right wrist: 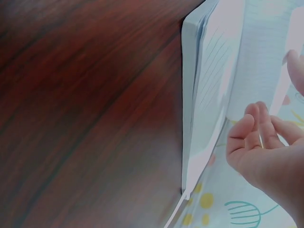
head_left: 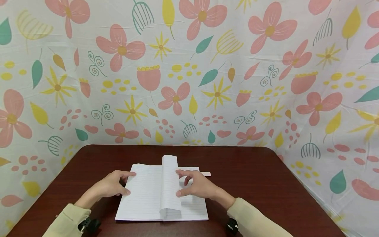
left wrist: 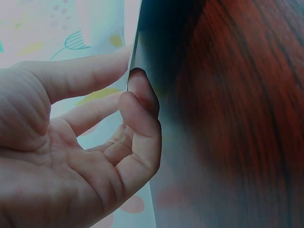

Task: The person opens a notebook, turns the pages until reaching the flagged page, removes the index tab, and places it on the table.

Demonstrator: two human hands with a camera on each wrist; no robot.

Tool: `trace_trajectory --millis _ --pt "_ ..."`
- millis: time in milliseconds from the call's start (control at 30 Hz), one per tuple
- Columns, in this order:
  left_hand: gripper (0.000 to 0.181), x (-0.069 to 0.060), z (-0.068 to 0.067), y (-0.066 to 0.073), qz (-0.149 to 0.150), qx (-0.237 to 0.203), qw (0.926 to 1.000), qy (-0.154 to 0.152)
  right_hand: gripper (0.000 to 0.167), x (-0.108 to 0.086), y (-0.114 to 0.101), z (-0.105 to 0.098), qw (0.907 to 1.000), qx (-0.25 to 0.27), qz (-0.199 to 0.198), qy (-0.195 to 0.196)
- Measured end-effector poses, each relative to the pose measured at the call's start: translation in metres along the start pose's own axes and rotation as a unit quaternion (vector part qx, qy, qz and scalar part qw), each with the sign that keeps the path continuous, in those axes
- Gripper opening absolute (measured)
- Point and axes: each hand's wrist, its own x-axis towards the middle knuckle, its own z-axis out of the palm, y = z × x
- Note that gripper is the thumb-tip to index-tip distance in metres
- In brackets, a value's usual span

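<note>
An open notebook (head_left: 145, 194) with lined white pages lies on the table. The left hand (head_left: 111, 184) grips its left edge; in the left wrist view the hand (left wrist: 85, 137) has thumb on one side and curled fingers on the other side of the thin edge (left wrist: 134, 52). A page (head_left: 170, 187) stands curled up near the middle. The right hand (head_left: 201, 186) holds that page's right side between thumb and fingers. In the right wrist view the hand (right wrist: 270, 147) is beside the raised page, above the notebook's page block (right wrist: 192, 95).
The dark brown table (head_left: 251, 184) extends around the notebook. A pale strip (head_left: 205, 173) sticks out from the notebook's right side. Behind the table hangs a white cloth (head_left: 189, 72) with flowers and leaves. Dark devices (head_left: 88, 225) are worn on both wrists.
</note>
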Motion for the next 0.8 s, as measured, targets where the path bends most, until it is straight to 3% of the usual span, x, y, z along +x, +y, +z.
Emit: trace_trajectory --millis 300,533,800 --pt "0.07 0.0 -0.001 0.0 -0.002 0.0 1.0 -0.006 0.073 0.007 -0.006 0.007 0.9995 0.008 0.005 0.032" --pt "0.07 0.0 0.0 0.0 -0.008 -0.001 1.0 -0.006 0.074 0.011 -0.007 0.011 0.9992 0.024 0.005 0.031" --pt "0.07 -0.001 -0.002 -0.002 0.011 -0.008 0.9998 -0.012 0.08 0.017 -0.009 0.016 0.9994 0.015 0.005 0.031"
